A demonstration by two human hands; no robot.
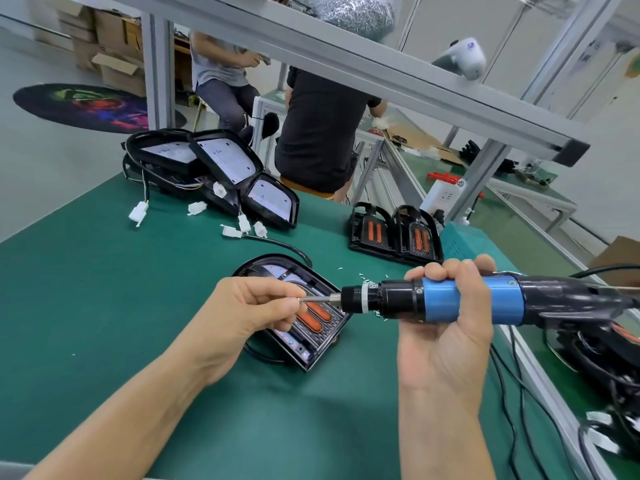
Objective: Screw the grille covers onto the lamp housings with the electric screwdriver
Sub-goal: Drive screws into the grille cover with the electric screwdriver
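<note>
Lamp on the bench: a black D-shaped plastic lamp housing with a slotted grille cover and two orange oblong lenses (313, 317) lies flat on the mat just in front of me, partly hidden behind my hands.
Tool: my right hand (446, 327) is wrapped tightly round the blue and black barrel of the electric screwdriver (467, 299), held sideways above the lamp with its steel bit pointing left.
Other hand: my left hand (256, 313) has its thumb and fingertips closed in a pinch at the very tip of the bit; I judge I am seating a screw there, though the screw itself is too small to make out.
Risk, fingers: if I press the trigger now, the spinning bit could nip my fingertips, since they touch it.
Risk, screw: the screw may drop off as I swing the tool down, or go in crooked and strip the plastic.
Risk, loose parts: small silver screws (363, 277) lie scattered beside the lamp and cling to the tool's collar; one could fall into the grille.
Surface: a dark green bench mat (138, 306).
Further out: two finished-looking lamps with orange lenses (394, 233) stand at the far right edge; a heap of black housings with white wire connectors (214, 174) sits far left.
Room: a workshop with a grey aluminium frame (346, 60) overhead, cardboard boxes, and two seated people working beyond the bench.
</note>
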